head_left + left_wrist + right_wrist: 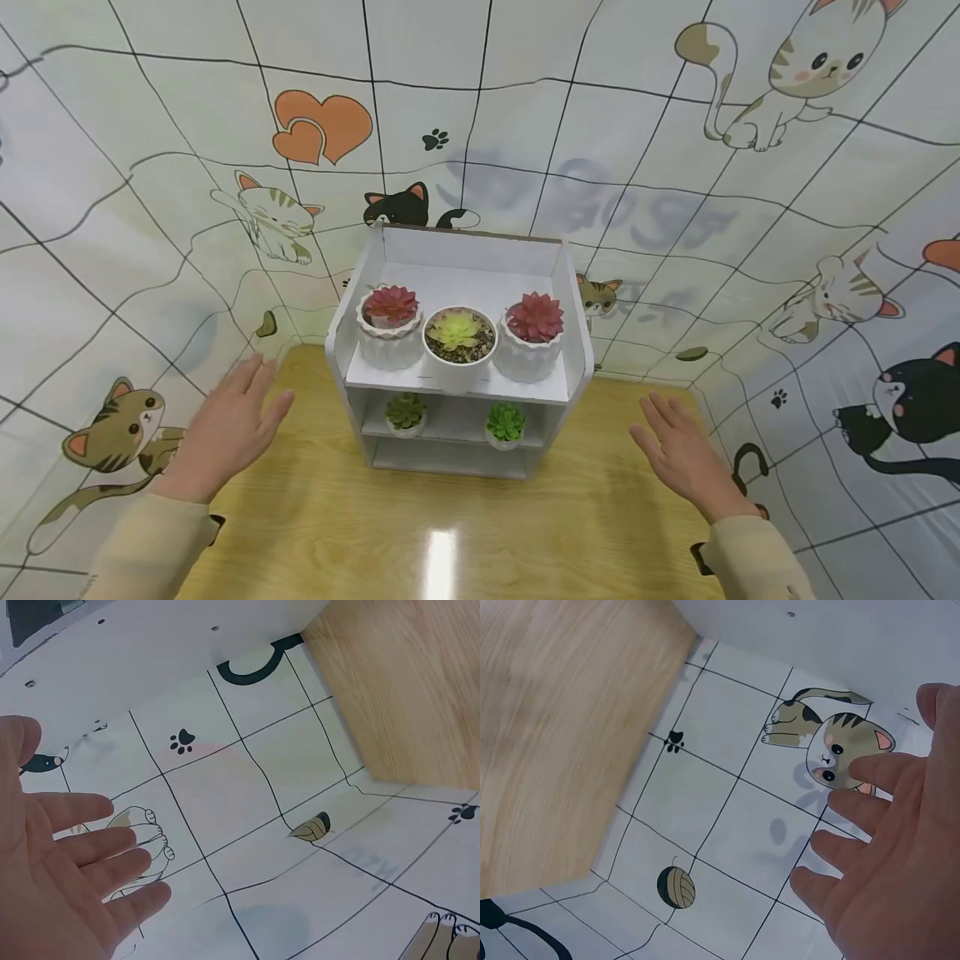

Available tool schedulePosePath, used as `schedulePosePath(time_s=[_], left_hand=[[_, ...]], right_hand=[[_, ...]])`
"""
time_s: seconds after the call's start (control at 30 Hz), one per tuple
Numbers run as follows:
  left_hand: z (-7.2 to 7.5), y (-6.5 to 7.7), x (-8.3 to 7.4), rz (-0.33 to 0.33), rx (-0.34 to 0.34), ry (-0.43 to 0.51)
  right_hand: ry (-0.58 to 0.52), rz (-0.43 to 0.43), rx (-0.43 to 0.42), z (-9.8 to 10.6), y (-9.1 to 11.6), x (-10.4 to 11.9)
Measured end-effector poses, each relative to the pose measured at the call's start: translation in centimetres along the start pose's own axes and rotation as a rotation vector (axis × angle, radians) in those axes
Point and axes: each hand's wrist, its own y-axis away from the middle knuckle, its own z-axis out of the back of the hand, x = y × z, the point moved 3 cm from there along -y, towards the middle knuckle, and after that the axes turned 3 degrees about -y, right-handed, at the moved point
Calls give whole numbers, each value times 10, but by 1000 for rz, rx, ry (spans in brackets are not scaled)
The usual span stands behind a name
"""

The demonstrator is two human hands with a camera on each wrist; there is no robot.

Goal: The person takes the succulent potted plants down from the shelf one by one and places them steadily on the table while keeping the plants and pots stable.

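Note:
My left hand is held out to the left of a white shelf unit, fingers extended and palm bare. On the other side my right hand is likewise held out, holding nothing. On the unit's top stand a potted red succulent at left, a yellow-green succulent in a white pot in the middle, and another red succulent at right. The shelf below bears a dark green succulent and a bright green succulent in small white pots. Both wrist views show straight, spread fingers.
The unit stands on a wood-grain table, near its back edge. White cloth printed with cats, hearts and grid lines surrounds the table at the back and on both sides. Light glares off the table's front.

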Motion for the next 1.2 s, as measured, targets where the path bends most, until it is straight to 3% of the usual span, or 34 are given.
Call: schedulePosePath(time_s=[0.6,0.9,1.2], left_hand=[[11,-22,-36,9,-55,165],[16,-29,-49,-13,-82,202],[20,-42,-55,14,-48,276]], right_hand=[[-206,42,-66,6,-11,35],[-270,29,-59,9,-23,47],[-413,59,-116,23,-36,71]])
